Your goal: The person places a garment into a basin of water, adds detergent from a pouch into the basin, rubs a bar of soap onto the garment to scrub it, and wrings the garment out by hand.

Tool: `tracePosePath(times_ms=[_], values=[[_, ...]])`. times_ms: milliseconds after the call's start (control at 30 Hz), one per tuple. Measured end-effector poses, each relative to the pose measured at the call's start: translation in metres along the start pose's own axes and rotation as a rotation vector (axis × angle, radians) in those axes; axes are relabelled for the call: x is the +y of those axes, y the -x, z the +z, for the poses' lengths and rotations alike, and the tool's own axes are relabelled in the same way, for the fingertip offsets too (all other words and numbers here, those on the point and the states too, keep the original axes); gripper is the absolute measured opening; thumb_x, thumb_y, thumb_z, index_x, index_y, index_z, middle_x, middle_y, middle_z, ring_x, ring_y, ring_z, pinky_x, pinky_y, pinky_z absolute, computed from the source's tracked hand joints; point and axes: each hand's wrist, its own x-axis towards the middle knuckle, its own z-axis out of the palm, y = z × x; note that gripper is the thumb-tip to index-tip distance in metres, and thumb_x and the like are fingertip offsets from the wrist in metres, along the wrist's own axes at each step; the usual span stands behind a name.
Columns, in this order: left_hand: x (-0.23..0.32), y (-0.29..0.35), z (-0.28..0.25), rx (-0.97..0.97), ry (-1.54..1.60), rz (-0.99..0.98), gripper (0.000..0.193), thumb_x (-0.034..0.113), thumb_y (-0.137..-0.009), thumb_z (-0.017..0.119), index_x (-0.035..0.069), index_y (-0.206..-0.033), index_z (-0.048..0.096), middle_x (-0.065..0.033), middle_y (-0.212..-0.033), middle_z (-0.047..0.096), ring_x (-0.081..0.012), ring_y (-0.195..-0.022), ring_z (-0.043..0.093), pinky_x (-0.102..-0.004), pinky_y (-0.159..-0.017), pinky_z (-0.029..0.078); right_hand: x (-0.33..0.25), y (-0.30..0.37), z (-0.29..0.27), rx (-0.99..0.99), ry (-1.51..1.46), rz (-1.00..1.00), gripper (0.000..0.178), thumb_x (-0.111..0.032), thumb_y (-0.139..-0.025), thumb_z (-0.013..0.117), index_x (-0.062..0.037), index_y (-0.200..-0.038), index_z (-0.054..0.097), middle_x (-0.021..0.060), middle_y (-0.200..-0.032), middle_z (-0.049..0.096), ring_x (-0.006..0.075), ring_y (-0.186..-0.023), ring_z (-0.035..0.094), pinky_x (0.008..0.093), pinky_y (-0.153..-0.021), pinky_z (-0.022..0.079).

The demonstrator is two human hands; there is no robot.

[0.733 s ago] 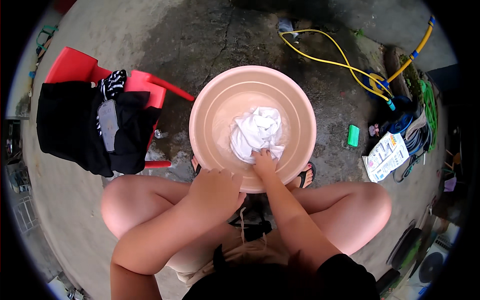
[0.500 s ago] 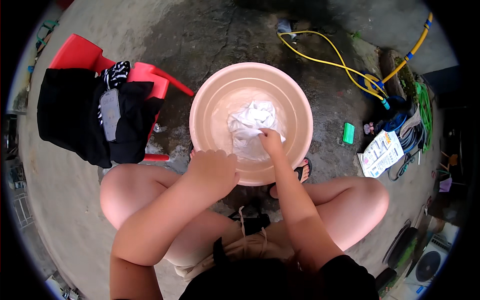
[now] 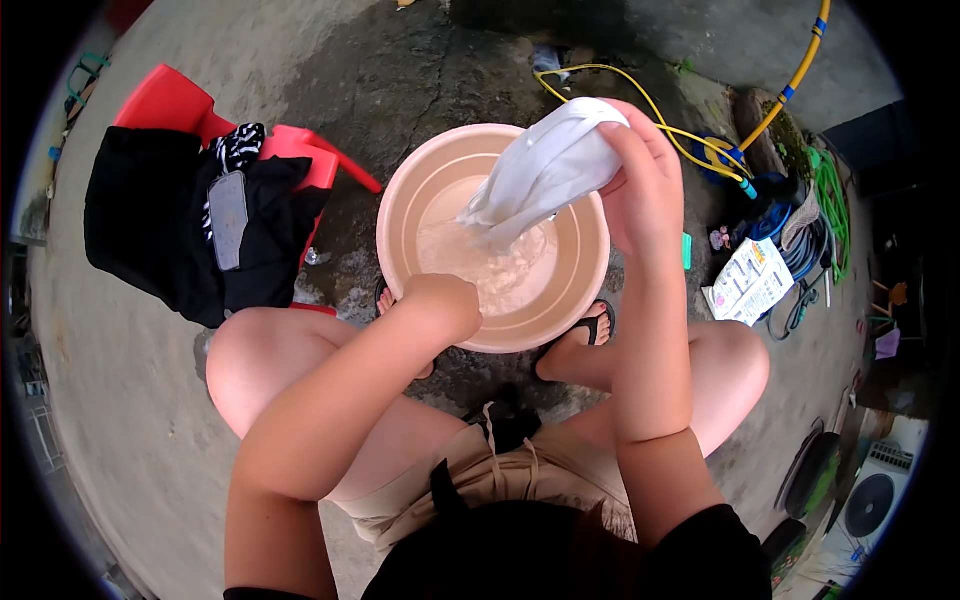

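Note:
A pale pink plastic basin (image 3: pixel 396 240) holds shallow, rippling water. My right hand (image 3: pixel 648 185) is raised over the basin's right side, its fingers closed on a wet white cloth (image 3: pixel 552 160). The cloth hangs slanting from that hand, and its lower end dips into the water near the middle. My left hand (image 3: pixel 445 306) is curled at the near left part of the basin. Its back faces up and hides the fingertips, so whatever it may grip there does not show.
To the left, a red plastic chair (image 3: pixel 180 100) bears black clothes (image 3: pixel 140 220) and a phone (image 3: pixel 228 220). At right lie a yellow hose (image 3: pixel 655 110), a green block (image 3: pixel 687 251) partly behind my arm, a white printed bag (image 3: pixel 750 285) and a green hose (image 3: pixel 828 215). My sandalled feet flank the basin.
My right hand has lifted the white cloth up and to the right, out of most of the water. My left hand has shifted slightly; it stays curled near the rim.

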Motion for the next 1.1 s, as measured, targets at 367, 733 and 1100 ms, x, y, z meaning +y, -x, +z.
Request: tracePosePath(times_ms=[367, 733, 1100], values=[[0.009, 0.011, -0.003, 0.054, -0.019, 0.047, 0.022, 0.014, -0.084, 0.052, 0.006, -0.091, 0.071, -0.0152, -0.092, 0.071, -0.0296, -0.087, 0.069, -0.0421, -0.073, 0.052, 0.17, -0.052, -0.124, -0.047, 0.985, 0.089, 0.026, -0.015, -0.09, 0.061, -0.0011, -0.111, 0.067, 0.0124, -0.093, 0.071, 0.0182, -0.088, 0.066, 0.0319, -0.081, 0.05], [0.014, 0.003, 0.002, 0.293, -0.089, 0.175, 0.028, 0.029, -0.081, 0.067, 0.005, -0.096, 0.062, -0.0122, -0.081, 0.062, -0.0292, -0.076, 0.065, -0.0433, -0.07, 0.05, 0.357, 0.011, -0.124, -0.424, 1.383, 0.198, 0.064, -0.015, -0.071, 0.069, -0.0168, -0.133, 0.051, 0.0173, -0.141, 0.041, 0.0383, -0.124, 0.046, 0.0449, -0.101, 0.041], [0.008, 0.005, 0.005, 0.316, -0.055, 0.154, 0.028, 0.026, -0.077, 0.071, 0.005, -0.093, 0.061, -0.0103, -0.078, 0.06, -0.0289, -0.073, 0.063, -0.0403, -0.068, 0.048, 0.366, 0.051, -0.103, -0.672, 1.607, 0.61, 0.051, -0.037, -0.075, 0.067, -0.0215, -0.124, 0.06, 0.0087, -0.123, 0.063, 0.0304, -0.12, 0.053, 0.048, -0.104, 0.039]])
